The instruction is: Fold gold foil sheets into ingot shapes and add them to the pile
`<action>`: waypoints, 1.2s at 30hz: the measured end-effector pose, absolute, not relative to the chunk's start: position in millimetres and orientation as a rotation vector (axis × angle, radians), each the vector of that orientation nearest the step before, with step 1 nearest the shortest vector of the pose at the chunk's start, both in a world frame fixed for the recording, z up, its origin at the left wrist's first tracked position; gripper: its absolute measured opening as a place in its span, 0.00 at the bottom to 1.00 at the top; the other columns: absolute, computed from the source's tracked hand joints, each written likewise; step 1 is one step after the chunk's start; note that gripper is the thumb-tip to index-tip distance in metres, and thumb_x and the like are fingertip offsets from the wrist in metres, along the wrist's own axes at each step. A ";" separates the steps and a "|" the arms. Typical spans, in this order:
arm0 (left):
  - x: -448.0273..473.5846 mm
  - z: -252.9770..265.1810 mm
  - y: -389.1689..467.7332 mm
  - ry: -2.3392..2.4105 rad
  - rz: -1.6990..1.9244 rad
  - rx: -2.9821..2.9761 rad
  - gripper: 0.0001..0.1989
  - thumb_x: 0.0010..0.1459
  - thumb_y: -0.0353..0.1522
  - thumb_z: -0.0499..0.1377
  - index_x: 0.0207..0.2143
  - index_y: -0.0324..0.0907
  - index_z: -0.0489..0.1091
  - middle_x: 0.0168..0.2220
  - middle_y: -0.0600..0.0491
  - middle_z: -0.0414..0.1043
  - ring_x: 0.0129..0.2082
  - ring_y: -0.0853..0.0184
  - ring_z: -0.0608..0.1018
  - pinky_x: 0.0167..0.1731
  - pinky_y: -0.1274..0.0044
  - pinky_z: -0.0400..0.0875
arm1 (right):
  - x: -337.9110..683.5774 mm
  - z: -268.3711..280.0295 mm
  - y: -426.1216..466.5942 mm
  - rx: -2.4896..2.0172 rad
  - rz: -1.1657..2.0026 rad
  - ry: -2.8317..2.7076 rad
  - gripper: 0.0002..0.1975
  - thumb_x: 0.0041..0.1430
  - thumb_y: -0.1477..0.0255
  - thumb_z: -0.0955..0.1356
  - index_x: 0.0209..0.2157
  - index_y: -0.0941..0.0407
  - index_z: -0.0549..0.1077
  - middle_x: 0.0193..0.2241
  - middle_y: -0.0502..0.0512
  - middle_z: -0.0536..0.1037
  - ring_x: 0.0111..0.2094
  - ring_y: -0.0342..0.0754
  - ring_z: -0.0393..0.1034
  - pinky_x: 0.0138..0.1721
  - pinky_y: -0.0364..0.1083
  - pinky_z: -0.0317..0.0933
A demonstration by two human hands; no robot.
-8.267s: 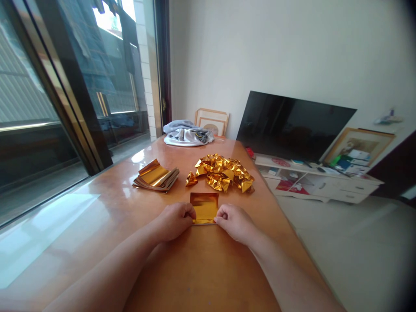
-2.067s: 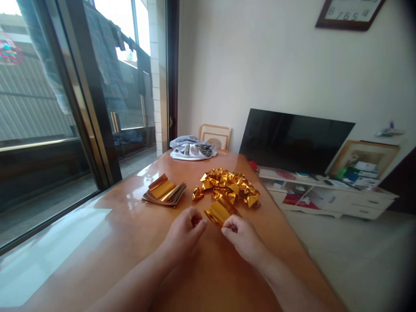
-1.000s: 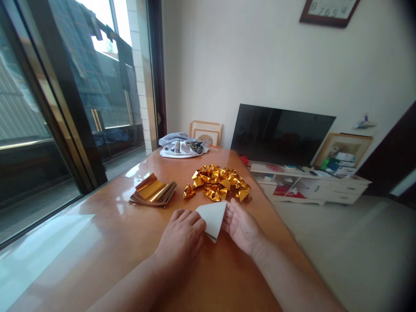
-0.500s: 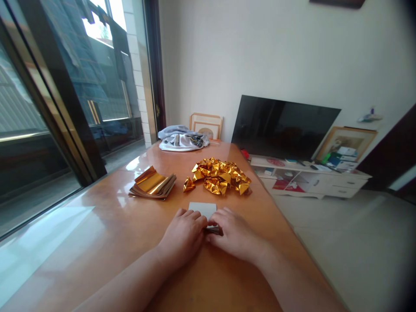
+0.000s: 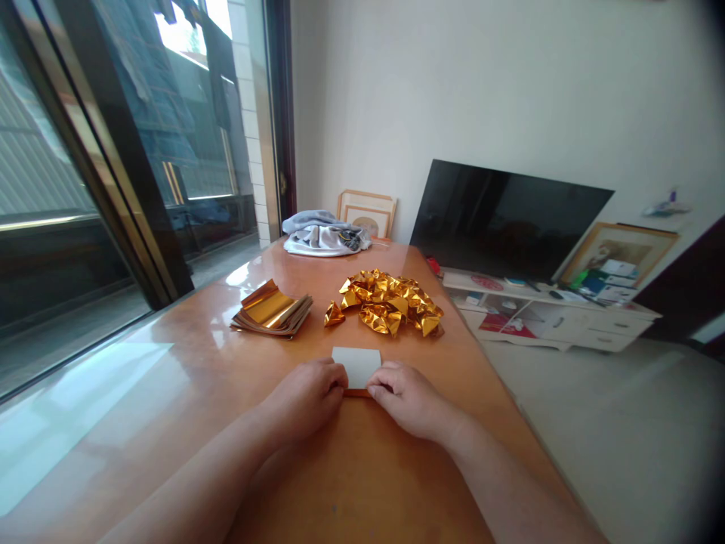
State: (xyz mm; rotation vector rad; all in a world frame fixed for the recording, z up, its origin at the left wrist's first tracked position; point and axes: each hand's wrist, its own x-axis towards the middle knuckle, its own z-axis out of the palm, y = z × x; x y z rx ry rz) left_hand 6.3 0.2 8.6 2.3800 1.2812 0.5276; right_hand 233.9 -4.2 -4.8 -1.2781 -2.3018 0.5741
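Observation:
A small sheet of foil paper point(image 5: 363, 368) lies on the table with its pale grey side up. Along its near edge runs a narrow gold-orange strip, apparently folded over. My left hand point(image 5: 311, 389) is closed at the sheet's near left corner, fingers curled and thumb pressed down. At the near right corner my right hand point(image 5: 405, 397) pinches the same edge. Just beyond the sheet is a heap of folded gold foil pieces point(image 5: 390, 302), with one single foil piece point(image 5: 334, 313) to its left. A stack of gold foil sheets point(image 5: 272, 310) lies farther left.
The glossy wooden table point(image 5: 340, 483) stretches away from me. A bundle of grey and white cloth point(image 5: 325, 233) sits at its far end. Glass sliding doors point(image 5: 107, 151) stand on the left. Past the table's right edge are a television point(image 5: 510, 219) and a low white cabinet point(image 5: 566, 321).
My hands have moved apart, from close together over the sheet's near edge to its two corners. The gold-orange strip now shows between them. The view has shifted slightly.

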 end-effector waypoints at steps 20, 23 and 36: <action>-8.1 -14.0 20.5 1.518 0.518 2.151 0.07 0.53 0.32 0.56 0.32 0.44 0.73 0.31 0.54 0.76 0.30 0.65 0.75 0.26 0.78 0.59 | 232.2 -29.8 8.4 -1.506 0.745 -1.991 0.09 0.59 0.66 0.67 0.28 0.55 0.74 0.25 0.48 0.76 0.28 0.45 0.67 0.27 0.41 0.52; -7.4 -15.4 21.5 1.534 0.491 2.173 0.07 0.53 0.31 0.56 0.33 0.44 0.73 0.32 0.54 0.76 0.30 0.66 0.75 0.26 0.78 0.59 | 231.6 -31.5 10.9 -1.539 0.730 -1.986 0.08 0.58 0.65 0.67 0.29 0.55 0.74 0.26 0.49 0.76 0.28 0.45 0.67 0.27 0.41 0.52; -3.4 -14.3 17.9 1.574 0.452 2.251 0.05 0.53 0.30 0.55 0.32 0.45 0.70 0.33 0.54 0.76 0.32 0.65 0.75 0.28 0.77 0.61 | 229.7 -31.4 10.3 -1.637 0.650 -2.046 0.08 0.58 0.64 0.68 0.31 0.54 0.74 0.27 0.49 0.76 0.28 0.44 0.66 0.26 0.40 0.49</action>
